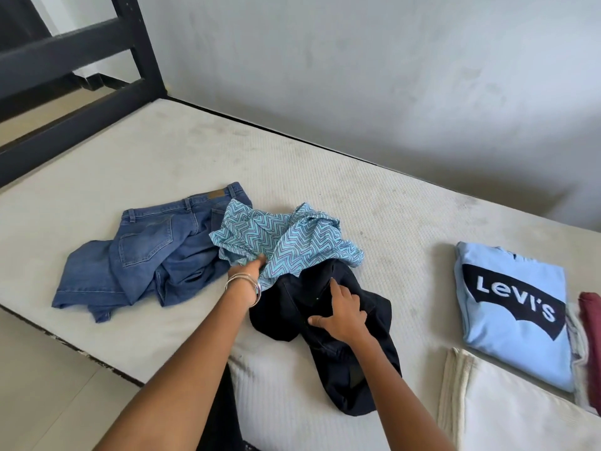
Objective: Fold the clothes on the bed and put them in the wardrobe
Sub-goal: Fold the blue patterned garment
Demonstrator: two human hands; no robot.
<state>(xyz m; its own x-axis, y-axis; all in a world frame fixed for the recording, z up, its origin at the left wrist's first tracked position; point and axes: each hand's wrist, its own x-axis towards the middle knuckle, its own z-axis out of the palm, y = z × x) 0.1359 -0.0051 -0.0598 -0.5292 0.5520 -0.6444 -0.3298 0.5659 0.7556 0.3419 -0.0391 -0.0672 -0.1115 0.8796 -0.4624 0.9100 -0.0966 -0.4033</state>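
A crumpled turquoise zigzag-patterned shirt (292, 237) lies mid-bed, partly over blue jeans (146, 252) to its left and a dark navy garment (344, 362) in front of it. My left hand (248, 266), bangles on its wrist, grips the shirt's lower edge. My right hand (341, 312) rests on the dark garment with the index finger stretched forward and the thumb spread to the left. At the right lies a folded light blue Levi's T-shirt (514, 317).
The bare off-white mattress (325, 164) runs along a grey wall (357, 60). A black bed frame (136, 53) stands at the far left. A folded cream cloth (507, 415) and a maroon garment (592, 336) lie at the right edge. Floor shows at the lower left.
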